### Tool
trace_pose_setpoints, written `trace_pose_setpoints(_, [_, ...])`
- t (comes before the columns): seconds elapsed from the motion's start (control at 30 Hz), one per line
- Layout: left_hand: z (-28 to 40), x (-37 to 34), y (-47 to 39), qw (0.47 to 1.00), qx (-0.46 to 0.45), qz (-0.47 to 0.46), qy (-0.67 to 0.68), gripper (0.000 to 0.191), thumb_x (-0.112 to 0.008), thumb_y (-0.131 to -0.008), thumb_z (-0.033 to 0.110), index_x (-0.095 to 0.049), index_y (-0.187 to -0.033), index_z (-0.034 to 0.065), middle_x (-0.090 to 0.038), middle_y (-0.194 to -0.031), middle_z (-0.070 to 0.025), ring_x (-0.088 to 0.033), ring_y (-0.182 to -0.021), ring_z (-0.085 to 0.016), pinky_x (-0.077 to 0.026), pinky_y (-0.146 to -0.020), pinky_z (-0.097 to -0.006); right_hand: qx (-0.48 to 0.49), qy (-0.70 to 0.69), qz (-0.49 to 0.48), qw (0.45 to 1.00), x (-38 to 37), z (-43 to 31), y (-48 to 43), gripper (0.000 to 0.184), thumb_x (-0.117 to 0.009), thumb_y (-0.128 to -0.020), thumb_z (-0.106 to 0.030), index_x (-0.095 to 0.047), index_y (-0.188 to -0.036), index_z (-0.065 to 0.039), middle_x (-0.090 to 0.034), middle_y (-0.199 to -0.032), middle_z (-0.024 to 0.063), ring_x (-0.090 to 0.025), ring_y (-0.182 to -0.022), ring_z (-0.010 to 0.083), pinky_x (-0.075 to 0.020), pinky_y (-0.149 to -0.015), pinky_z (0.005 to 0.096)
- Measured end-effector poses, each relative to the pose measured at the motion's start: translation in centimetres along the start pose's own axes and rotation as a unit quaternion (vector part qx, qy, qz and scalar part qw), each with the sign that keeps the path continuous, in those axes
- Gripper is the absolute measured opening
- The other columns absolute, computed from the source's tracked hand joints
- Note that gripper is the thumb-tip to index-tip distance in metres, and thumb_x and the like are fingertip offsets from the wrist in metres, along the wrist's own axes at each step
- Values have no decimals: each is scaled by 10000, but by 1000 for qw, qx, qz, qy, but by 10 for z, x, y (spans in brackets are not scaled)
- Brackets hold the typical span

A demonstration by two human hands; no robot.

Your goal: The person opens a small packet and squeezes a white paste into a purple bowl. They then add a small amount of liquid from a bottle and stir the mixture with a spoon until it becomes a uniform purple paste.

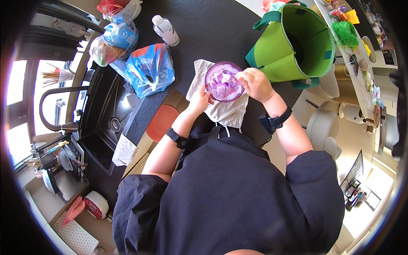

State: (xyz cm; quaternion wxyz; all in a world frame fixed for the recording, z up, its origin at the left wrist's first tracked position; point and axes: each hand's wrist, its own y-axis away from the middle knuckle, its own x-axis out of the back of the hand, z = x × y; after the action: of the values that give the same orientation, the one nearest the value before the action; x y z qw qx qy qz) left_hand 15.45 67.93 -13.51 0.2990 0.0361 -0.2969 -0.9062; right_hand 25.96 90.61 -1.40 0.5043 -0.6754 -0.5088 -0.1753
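A round purple dish [208, 90] with a ridged rim is in front of me, holding several purple and white pieces [224, 81]. My left hand [200, 100] grips its lower left edge, with some fingers partly hidden below the rim. At the right edge, my right hand [255, 84] has its fingers bent together at the rim. Something pale shows at those fingertips, but I cannot tell whether it is a held piece. Beneath the dish, a light patterned cloth [229, 113] spreads over the dark counter and hangs toward my dark clothing.
A green felt bag [277, 47] gapes at the right. Left of the dish are a tied blue plastic bag [151, 70], a white bottle [166, 30] and more filled bags [119, 35]. A black sink [105, 118] with a tall faucet [47, 95] lies farther left, near a grey cloth [124, 151].
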Motion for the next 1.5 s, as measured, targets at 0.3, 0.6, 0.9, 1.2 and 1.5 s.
trace_pose_setpoints(0.3, [5,-1,4,1000,2,8,5,349,-436,-984,82,-432,-1326,11,-648,-951,-88,-674,-677,-152,-486,-565,-257,10,45,-63,997,-15,17,8,123,-641,-893,-153,-610,-923,-38,-669,-834,97,-657,-794,271,-528,-746,354])
trace_pose_setpoints(0.6, [7,-2,5,1000,3,13,13,354,-438,-985,86,-429,-1330,5,-649,-926,-86,-672,-675,-153,-487,-571,-264,-319,-111,-19,941,-48,27,11,254,-504,-982,-209,-595,-843,-17,-640,-645,145,-638,-587,303,-501,-563,393])
trace_pose_setpoints(0.9, [9,-1,6,1000,0,-3,19,334,-429,-981,83,-436,-1304,0,-653,-904,-93,-672,-683,-157,-485,-572,-265,-407,-208,45,888,-39,17,15,329,-454,-1019,-228,-581,-804,-14,-571,-535,61,-565,-457,135,-428,-457,276])
trace_pose_setpoints(1.2, [7,-1,5,1000,-6,0,21,315,-416,-975,72,-471,-1283,35,-651,-925,-75,-663,-679,-142,-487,-587,-258,-192,-76,24,978,-5,-8,11,153,-549,-962,-139,-588,-871,-22,-641,-723,115,-635,-649,307,-517,-598,356])
trace_pose_setpoints(1.5, [9,-1,7,1000,1,-1,30,299,-417,-982,81,-484,-1270,39,-655,-922,-71,-661,-681,-138,-488,-588,-258,34,-21,-22,999,-2,1,1,144,-677,-823,-56,-615,-953,-58,-648,-845,85,-632,-783,281,-516,-735,373])
